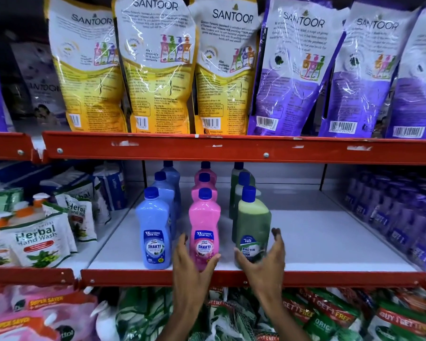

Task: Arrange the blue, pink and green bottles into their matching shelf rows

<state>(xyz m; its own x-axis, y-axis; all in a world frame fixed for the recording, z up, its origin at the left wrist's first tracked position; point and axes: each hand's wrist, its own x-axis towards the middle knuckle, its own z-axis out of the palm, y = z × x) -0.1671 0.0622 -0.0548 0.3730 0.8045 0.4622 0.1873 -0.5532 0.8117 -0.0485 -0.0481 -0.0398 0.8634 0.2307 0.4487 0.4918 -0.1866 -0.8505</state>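
Three rows of bottles with blue caps run front to back on the white middle shelf [330,242]. The blue row is on the left, led by the front blue bottle [154,232]. The pink row is in the middle, and my left hand [191,264] cups the base of the front pink bottle [204,225]. The green row is on the right. My right hand [266,259] is spread around the lower part of the front green bottle [252,225], fingers apart, blurred. Two more bottles stand behind each front one, partly hidden.
A red shelf lip [330,276] runs along the front edge. Herbal hand-wash pouches [38,239] crowd the left, purple packs [399,222] the right. Santoor refill pouches [158,65] stand on the shelf above. Green and pink packs lie below.
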